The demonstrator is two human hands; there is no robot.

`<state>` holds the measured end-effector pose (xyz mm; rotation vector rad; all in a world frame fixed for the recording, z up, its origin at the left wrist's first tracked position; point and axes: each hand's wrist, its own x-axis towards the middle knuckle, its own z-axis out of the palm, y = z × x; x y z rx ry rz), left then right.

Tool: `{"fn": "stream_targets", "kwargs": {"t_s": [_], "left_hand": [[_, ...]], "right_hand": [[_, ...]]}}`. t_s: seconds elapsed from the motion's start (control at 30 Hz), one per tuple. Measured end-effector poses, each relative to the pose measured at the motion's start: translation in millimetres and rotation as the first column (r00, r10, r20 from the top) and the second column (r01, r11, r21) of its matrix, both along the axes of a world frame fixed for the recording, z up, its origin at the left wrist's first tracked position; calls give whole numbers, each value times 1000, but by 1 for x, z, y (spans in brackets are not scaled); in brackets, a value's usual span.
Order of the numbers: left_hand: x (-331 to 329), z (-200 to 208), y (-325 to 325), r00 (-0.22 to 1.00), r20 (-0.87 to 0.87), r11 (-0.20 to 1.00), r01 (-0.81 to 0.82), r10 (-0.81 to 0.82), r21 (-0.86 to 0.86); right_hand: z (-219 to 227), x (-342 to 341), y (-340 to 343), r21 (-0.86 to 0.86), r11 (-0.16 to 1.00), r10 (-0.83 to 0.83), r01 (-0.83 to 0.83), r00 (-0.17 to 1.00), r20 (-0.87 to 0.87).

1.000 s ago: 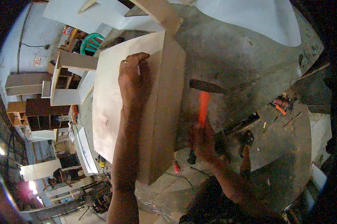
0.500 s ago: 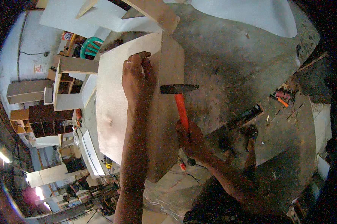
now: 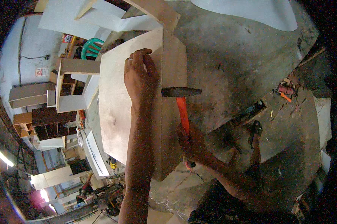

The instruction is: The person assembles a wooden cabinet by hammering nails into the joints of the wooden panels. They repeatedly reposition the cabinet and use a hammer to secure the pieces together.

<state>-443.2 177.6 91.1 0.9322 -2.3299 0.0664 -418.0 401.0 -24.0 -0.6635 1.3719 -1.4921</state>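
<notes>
Left hand (image 3: 140, 80): laid over the broad pale face of the box near its long edge, fingers bent, a ring on one; whether this grip pinches anything, I cannot tell
Right hand (image 3: 192, 143): grip closed around the handle of the hammer, beside the box's narrower side
Hammer (image 3: 182, 108): orange handle, dark head set crosswise, the head overlapping the box's long edge and side in view; whether it touches the wood, I cannot tell
Wooden box (image 3: 114, 93): in front of the person, broad face to the left, shaded side to the right
Floor (image 3: 228, 67): grey, stained, right of the box, with an orange-handled tool (image 3: 286, 97) lying well apart
White sheet (image 3: 250, 13): at the upper right
Green chair (image 3: 90, 49): beyond the box, upper left
</notes>
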Motion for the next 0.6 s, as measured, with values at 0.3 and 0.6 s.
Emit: {"fn": "stream_targets", "kwargs": {"t_s": [0.3,0.6], "left_hand": [[14,1,-5,773,-615,748,498,-155,438],[40,9,-19,760,-508,610,639,-406,469]], "right_hand": [[0,-33,8,45,998,46,-53,989,138],[46,-119,57,71,992,96,-102,991,89]]}}
